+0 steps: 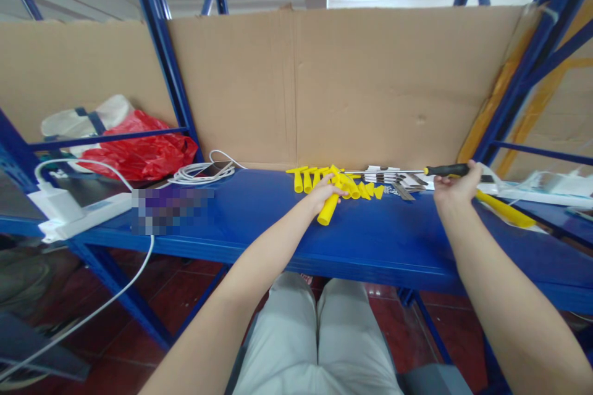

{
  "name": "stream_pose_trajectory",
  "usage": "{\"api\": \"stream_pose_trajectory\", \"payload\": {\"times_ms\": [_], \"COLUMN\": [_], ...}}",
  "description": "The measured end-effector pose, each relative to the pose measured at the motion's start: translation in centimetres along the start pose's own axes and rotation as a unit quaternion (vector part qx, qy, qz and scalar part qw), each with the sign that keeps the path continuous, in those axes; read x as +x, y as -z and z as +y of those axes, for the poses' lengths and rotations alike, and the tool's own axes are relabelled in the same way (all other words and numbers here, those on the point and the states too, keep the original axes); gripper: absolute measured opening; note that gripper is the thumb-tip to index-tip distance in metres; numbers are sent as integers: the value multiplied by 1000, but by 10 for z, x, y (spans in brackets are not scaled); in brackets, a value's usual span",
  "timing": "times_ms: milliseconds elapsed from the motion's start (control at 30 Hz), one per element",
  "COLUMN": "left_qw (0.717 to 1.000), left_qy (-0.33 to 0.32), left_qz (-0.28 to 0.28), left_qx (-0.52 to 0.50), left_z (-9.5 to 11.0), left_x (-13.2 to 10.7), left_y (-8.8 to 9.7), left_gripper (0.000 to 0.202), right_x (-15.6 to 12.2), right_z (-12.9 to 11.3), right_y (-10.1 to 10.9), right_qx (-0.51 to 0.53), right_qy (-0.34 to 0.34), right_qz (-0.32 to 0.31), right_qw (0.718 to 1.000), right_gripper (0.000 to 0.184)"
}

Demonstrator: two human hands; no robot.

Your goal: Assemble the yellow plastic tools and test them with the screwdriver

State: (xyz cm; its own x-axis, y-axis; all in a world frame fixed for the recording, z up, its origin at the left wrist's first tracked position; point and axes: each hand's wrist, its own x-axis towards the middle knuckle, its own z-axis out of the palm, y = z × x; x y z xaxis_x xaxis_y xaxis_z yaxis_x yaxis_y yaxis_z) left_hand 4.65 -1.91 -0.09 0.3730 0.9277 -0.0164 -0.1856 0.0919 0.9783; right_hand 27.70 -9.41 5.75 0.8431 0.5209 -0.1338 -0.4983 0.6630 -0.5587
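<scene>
Apparently mid-batch: yellow handles (pixel 299 182) line the back of the worktop (pixel 259 203), while loose yellow wedges (pixel 369 189) and metal blades (pixel 402 191) beside them look not yet fitted. Left hand (pixel 323 193) grips one smooth, round-ended yellow tube (pixel 327 211) just before the row, far end hidden; right hand (pixel 458 184) is closed around a black-and-yellow screwdriver (pixel 445 170), tip contact unclear.

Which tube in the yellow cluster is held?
The yellow tube in the left hand: its end sits lowest in the picture, below the cluster's other tubes.

Bare forearms (pixel 257 268) and creased, plain, pale grey-green trousers (pixel 287 336).
</scene>
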Motion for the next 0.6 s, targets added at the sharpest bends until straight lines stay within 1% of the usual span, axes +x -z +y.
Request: {"api": "stream_pose_trajectory", "payload": {"times_ms": [133, 400, 600], "left_qw": [1000, 1000, 1000], "left_qy": [-8, -6, 14], "left_qz": [-12, -23, -26], "left_qx": [6, 6, 1], "left_z": [0, 1, 2], "left_x": [0, -3, -5], "left_y": [1, -1, -2], "left_gripper": [79, 76, 86], "right_x": [0, 2, 0], "right_z": [-1, 0, -1], "right_y": [-1, 0, 0], "right_qx": [-2, -1, -5], "right_qy": [-2, 3, 6], "right_qz": [7, 9, 12], "right_qw": [1000, 1000, 1000], "right_gripper": [28, 27, 28]}}
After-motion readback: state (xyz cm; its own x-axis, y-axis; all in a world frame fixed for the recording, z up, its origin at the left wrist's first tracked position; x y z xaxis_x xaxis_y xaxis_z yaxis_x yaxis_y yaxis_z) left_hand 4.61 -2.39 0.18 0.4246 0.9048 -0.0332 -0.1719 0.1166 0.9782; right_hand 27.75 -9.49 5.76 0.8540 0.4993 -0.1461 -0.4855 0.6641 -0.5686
